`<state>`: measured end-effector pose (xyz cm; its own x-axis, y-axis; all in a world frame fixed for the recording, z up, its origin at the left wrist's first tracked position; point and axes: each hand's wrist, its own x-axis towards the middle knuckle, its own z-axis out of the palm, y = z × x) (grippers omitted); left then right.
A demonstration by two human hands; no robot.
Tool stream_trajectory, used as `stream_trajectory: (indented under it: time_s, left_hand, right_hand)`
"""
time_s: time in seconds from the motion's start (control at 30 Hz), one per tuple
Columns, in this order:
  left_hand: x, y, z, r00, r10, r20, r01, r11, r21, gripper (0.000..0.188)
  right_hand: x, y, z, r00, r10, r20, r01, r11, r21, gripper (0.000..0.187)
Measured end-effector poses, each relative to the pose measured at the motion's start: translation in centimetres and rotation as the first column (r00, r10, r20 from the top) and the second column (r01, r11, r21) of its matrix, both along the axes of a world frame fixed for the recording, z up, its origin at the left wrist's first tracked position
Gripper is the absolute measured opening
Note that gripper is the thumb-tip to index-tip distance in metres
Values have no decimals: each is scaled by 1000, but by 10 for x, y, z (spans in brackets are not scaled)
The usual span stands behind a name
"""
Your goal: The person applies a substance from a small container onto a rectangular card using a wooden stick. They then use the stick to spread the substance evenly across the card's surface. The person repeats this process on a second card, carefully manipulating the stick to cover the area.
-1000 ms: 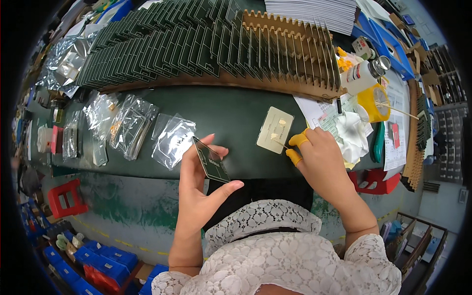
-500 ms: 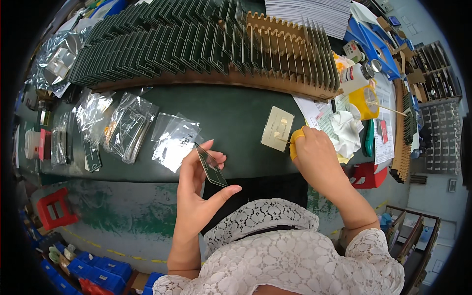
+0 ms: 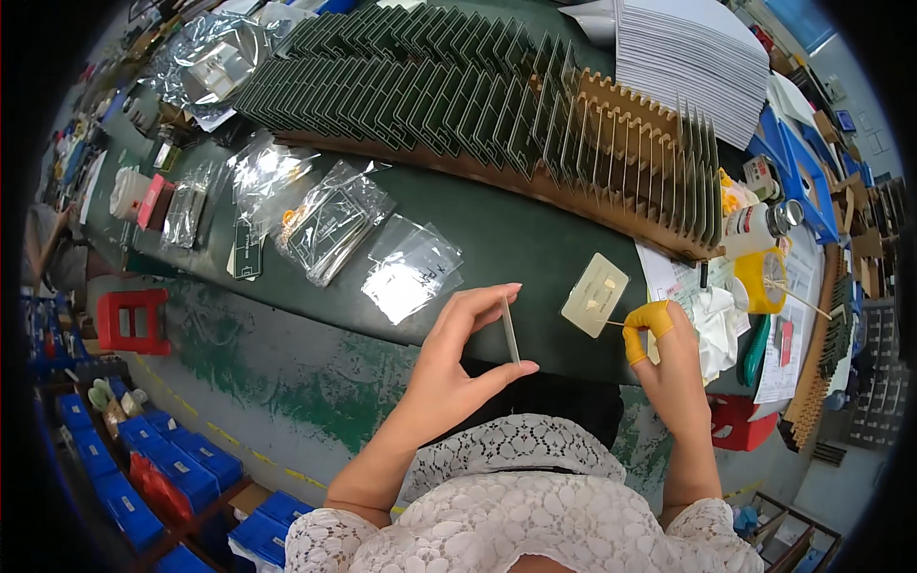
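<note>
Between the thumb and fingertips of my left hand [image 3: 444,382], a thin flat panel [image 3: 510,329] is held upright, nearly edge-on to the view. My right hand [image 3: 671,368] wears yellow finger covers and pinches a thin stick [image 3: 615,323]. The stick's other end reaches the corner of a cream rectangular plate [image 3: 596,294] lying on the dark green table mat [image 3: 521,250]. Small pale patches show on that plate. Clear plastic bags [image 3: 411,272] lie beyond my left hand.
A long brown slotted rack [image 3: 611,215] holds rows of dark green panels [image 3: 430,105]. Bagged panels [image 3: 330,229] lie at left. On the right are a clear bottle [image 3: 750,229], yellow tape roll [image 3: 761,280], crumpled white tissue [image 3: 716,329] and green-handled tool [image 3: 756,351]. Red stools [image 3: 134,322] stand below.
The view has swung, shifting the table scene rightward and tilting it. My left hand has turned the panel from its dark face to nearly edge-on. My right hand still pinches the stick.
</note>
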<state>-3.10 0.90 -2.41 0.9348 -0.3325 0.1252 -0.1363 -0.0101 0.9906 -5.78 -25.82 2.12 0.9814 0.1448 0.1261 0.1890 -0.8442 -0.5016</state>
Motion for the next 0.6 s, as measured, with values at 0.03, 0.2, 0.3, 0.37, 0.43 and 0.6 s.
stream_trajectory:
  time_s: [0.03, 0.2, 0.3, 0.37, 0.43, 0.6]
  left_hand:
    - [0, -3, 1, 1000, -3, -4, 3, 1000, 7, 78]
    - [-2, -16, 5, 1000, -16, 22, 15, 999, 51, 75]
    - [1, -24, 5, 999, -16, 47, 10, 992, 125, 72]
    - [1, -27, 7, 997, 39, 63, -47, 989, 142, 70]
    - [3, -25, 6, 994, 31, 108, -51, 981, 186, 72]
    - [3, -27, 11, 987, 89, 135, -122, 957, 263, 75]
  right_hand:
    - [0, -2, -1, 1000, 16, 9, -16, 1000, 24, 22]
    - [-3, -6, -7, 999, 1, 50, -7, 993, 121, 25]
    - [0, -14, -11, 983, 61, 171, -86, 986, 141, 26]
    - [3, -16, -13, 974, 50, 222, -73, 993, 94, 25]
    - [5, -16, -14, 960, 35, 277, -40, 999, 12, 28]
    - [6, -21, -22, 950, 85, 301, -54, 993, -109, 29]
